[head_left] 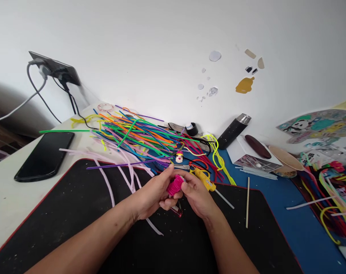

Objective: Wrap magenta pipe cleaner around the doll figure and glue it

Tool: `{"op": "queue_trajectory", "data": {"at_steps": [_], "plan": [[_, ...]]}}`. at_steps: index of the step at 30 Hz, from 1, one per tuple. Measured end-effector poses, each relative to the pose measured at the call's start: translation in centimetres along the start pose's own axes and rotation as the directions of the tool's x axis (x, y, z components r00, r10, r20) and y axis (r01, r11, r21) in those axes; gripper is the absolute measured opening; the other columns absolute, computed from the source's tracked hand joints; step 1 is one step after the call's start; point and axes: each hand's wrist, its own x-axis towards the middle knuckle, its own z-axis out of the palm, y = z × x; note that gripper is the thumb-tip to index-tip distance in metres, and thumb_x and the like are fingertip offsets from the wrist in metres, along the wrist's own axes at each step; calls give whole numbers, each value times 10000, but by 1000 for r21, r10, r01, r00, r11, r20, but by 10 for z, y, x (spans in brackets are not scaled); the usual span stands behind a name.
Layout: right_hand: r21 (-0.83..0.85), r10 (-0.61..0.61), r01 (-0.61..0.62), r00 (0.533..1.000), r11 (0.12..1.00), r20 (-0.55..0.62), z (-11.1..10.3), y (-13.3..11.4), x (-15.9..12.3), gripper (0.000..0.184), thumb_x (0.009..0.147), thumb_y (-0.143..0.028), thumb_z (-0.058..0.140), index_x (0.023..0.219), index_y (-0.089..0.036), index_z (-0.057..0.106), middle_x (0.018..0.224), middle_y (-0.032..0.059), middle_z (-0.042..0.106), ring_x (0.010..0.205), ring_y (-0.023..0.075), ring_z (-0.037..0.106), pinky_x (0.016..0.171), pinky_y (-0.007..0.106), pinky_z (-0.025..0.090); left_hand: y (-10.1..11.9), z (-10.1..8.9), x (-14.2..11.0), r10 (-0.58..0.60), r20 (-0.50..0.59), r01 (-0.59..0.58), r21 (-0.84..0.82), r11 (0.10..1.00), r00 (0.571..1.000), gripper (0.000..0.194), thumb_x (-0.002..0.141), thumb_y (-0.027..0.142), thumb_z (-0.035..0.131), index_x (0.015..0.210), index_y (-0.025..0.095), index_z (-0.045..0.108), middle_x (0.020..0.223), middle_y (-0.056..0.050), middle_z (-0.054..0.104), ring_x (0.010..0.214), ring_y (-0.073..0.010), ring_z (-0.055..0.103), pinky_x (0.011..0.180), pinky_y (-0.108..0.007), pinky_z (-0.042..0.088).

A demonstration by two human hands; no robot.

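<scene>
Between my two hands is a magenta coil of fuzzy pipe cleaner [175, 185], wound in close ridges. My left hand [157, 190] wraps it from the left, thumb on top and fingers curled below. On its other side my right hand [197, 194] presses the coil with the thumb, fingers bent around the back. Just beyond the hands lie a yellow glue gun [204, 179] with a clear glue stick, scissors [182, 166] partly hidden, and a small figure head [179, 156] with a yellow and pink cap. A small red-edged item [177, 210] shows beneath the hands.
A large pile of coloured pipe cleaners [138, 133] spreads behind the hands. Pale pink strips [107, 186] cross the black mat [75, 220]. A phone [44, 156] lies left; a wooden stick [247, 201], black flask [234, 131] and white box [252, 156] are right.
</scene>
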Motion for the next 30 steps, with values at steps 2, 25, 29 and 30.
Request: {"op": "queue_trajectory", "data": {"at_steps": [2, 25, 29, 30], "plan": [[5, 31, -31, 1000, 1000, -4, 1, -1, 0, 546, 777, -679, 880, 1126, -264, 830, 1095, 83, 751, 837, 218, 676, 842, 362, 567, 0, 1, 0, -4, 7, 4, -1, 1000, 1000, 581, 958, 749, 515, 889, 179, 607, 678, 29, 494, 457, -60, 259, 470, -244, 96], [173, -28, 33, 999, 984, -32, 2, 1, 1, 394, 830, -562, 898, 1048, -240, 838, 911, 29, 742, 679, 133, 627, 718, 255, 567, 2, 3, -2, 63, 32, -62, -15, 998, 998, 481, 990, 663, 531, 926, 187, 562, 739, 28, 485, 502, -70, 279, 501, -270, 120], [196, -14, 19, 999, 980, -30, 1, 1, 1, 389, 854, -565, 875, 1068, -244, 828, 986, 58, 787, 661, 140, 666, 702, 274, 587, 3, 6, -3, 95, 73, -92, -43, 995, 993, 400, 986, 593, 549, 930, 198, 532, 750, 31, 476, 536, -85, 316, 516, -278, 158], [194, -17, 22, 999, 981, -29, 1, 0, 1, 385, 860, -566, 868, 1070, -245, 828, 1043, 76, 796, 717, 166, 697, 731, 297, 600, 3, 6, -3, 98, 75, -95, -43, 995, 992, 372, 983, 572, 553, 947, 203, 525, 750, 34, 477, 540, -88, 316, 520, -278, 163]]}}
